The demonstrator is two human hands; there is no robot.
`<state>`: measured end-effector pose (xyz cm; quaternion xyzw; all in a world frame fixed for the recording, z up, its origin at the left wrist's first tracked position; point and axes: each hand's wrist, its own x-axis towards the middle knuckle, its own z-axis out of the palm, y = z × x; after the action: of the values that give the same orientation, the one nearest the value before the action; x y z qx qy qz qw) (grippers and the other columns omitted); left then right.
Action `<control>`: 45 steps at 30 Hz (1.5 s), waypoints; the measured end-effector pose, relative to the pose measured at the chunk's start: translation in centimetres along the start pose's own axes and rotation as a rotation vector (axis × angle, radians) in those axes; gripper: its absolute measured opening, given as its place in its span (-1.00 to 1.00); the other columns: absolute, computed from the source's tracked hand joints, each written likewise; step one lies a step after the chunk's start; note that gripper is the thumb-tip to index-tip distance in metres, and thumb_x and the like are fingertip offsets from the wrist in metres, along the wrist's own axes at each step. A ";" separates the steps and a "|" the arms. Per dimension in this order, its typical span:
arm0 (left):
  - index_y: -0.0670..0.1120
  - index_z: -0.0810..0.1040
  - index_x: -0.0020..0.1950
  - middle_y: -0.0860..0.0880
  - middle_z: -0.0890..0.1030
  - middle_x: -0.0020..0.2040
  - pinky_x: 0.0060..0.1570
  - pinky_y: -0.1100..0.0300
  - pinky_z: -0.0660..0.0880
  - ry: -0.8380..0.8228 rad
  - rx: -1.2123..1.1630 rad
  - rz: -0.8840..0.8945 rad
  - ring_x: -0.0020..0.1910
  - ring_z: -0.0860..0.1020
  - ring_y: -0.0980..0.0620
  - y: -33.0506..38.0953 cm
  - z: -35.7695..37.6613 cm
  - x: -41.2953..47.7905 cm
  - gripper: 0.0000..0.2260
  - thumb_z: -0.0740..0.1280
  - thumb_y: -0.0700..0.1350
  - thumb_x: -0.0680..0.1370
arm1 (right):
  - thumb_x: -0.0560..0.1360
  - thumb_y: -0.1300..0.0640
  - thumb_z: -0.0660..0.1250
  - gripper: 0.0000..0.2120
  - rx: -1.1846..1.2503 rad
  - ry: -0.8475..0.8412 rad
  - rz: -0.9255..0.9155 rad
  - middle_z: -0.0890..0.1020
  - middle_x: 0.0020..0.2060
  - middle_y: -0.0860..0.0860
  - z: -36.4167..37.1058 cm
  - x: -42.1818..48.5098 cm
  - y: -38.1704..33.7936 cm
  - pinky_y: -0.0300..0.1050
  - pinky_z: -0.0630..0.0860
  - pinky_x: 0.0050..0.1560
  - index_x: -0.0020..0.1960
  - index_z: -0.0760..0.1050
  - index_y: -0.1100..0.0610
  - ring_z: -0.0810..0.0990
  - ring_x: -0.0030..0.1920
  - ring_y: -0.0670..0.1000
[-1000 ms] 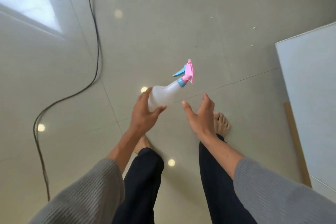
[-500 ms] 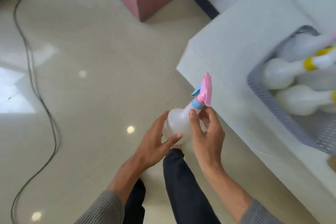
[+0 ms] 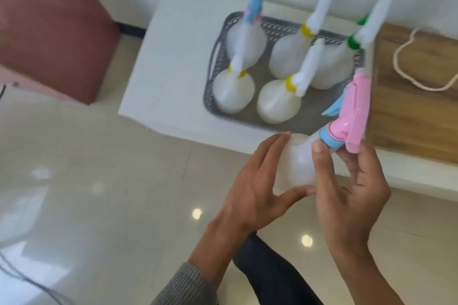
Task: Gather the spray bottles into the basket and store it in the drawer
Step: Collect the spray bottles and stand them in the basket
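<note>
I hold a translucent spray bottle (image 3: 301,161) with a pink head and blue trigger in front of me, tilted up to the right. My left hand (image 3: 252,190) cups its body from the left and my right hand (image 3: 352,195) grips its neck and body from the right. Beyond it a grey perforated basket (image 3: 215,62) rests on a white cabinet top (image 3: 173,62). Several spray bottles (image 3: 234,89) stand upright in the basket, with yellow, green and blue collars. The held bottle's head overlaps the basket's near right corner in view.
A wooden board (image 3: 409,116) with a loop of white cord (image 3: 421,62) lies right of the basket. A dark red box (image 3: 49,27) stands on the floor at the left. A black cable (image 3: 29,282) crosses the glossy tiled floor at bottom left.
The view has swung toward the cabinet, bringing the whole basket into sight. The held bottle has come closer to the basket, with both hands still on it.
</note>
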<state>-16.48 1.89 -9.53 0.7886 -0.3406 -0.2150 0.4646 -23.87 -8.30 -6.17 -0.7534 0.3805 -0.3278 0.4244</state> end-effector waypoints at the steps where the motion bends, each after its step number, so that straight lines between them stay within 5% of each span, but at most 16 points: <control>1: -0.19 0.29 0.52 -0.08 0.37 0.49 0.41 0.33 0.29 -0.014 0.025 0.027 0.47 0.35 0.03 0.9 0.9 1.3 -0.22 0.42 0.21 0.46 | 0.52 -0.02 0.43 -0.72 -0.004 0.041 -0.010 0.67 0.06 0.01 -0.8 1.3 0.3 0.23 0.61 0.05 0.17 0.57 0.07 0.66 0.10 0.01; 7: -0.23 0.41 0.44 -0.19 0.45 0.39 0.22 0.09 0.51 0.100 0.228 0.176 0.32 0.44 -0.14 3.9 4.8 7.5 -0.34 0.48 0.06 0.45 | 0.53 0.02 0.45 -0.59 -0.006 0.114 -0.035 0.69 0.11 0.09 -3.5 6.7 2.2 -0.17 0.60 0.14 0.23 0.58 0.31 0.67 0.13 -0.02; 17: -0.33 0.50 0.33 -0.28 0.55 0.30 0.12 -0.06 0.58 0.015 0.308 0.046 0.30 0.51 -0.24 3.7 7.8 12.8 -0.38 0.60 -0.18 0.34 | 0.47 0.13 0.53 -0.63 -0.115 0.085 -0.036 0.68 0.09 0.01 -2.3 10.5 5.7 -0.42 0.57 0.05 0.20 0.61 0.31 0.64 0.09 -0.21; 21: -0.33 0.48 0.35 -0.28 0.54 0.31 0.15 -0.06 0.58 -0.044 0.348 0.040 0.31 0.50 -0.24 3.1 8.0 13.7 -0.36 0.60 -0.20 0.33 | 0.46 0.12 0.53 -0.61 -0.107 0.082 0.002 0.61 0.12 -0.12 -1.7 10.8 6.6 -0.42 0.57 0.04 0.22 0.61 0.28 0.59 0.09 -0.37; 26: -0.31 0.50 0.33 -0.24 0.57 0.30 0.16 -0.02 0.56 -0.074 0.374 0.011 0.30 0.52 -0.21 1.9 8.2 14.4 -0.38 0.60 -0.18 0.34 | 0.46 0.13 0.53 -0.63 -0.091 0.054 0.054 0.71 0.07 0.03 -1.2 11.1 7.7 -0.27 0.62 0.08 0.21 0.62 0.27 0.69 0.05 -0.09; 34: -0.26 0.45 0.41 -0.20 0.51 0.38 0.29 0.06 0.45 -0.096 0.393 -0.005 0.38 0.45 -0.14 0.8 8.6 15.3 -0.39 0.53 -0.11 0.42 | 0.48 0.09 0.52 -0.64 -0.114 0.053 0.075 0.71 0.06 0.04 0.0 11.7 9.0 -0.27 0.62 0.02 0.20 0.62 0.22 0.68 0.03 -0.11; 40: -0.25 0.41 0.44 -0.20 0.47 0.42 0.34 0.09 0.39 -0.157 0.398 -0.025 0.41 0.41 -0.14 1.2 8.5 15.6 -0.36 0.53 -0.20 0.40 | 0.45 0.07 0.54 -0.64 -0.154 0.055 0.068 0.56 0.01 -0.27 0.6 11.8 9.2 -0.48 0.51 -0.02 0.19 0.58 0.16 0.57 0.00 -0.30; 45: -0.24 0.35 0.48 -0.18 0.42 0.47 0.38 0.08 0.37 -0.182 0.389 -0.026 0.45 0.36 -0.12 1.3 8.3 15.4 -0.36 0.49 -0.19 0.44 | 0.46 0.07 0.53 -0.63 -0.159 0.057 0.063 0.51 0.03 -0.31 0.7 11.8 9.2 -0.52 0.48 -0.02 0.20 0.57 0.19 0.53 0.00 -0.35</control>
<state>-11.95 -14.78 -12.73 0.8451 -0.4060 -0.2214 0.2681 -20.14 -21.27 -12.61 -0.7629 0.4406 -0.3042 0.3623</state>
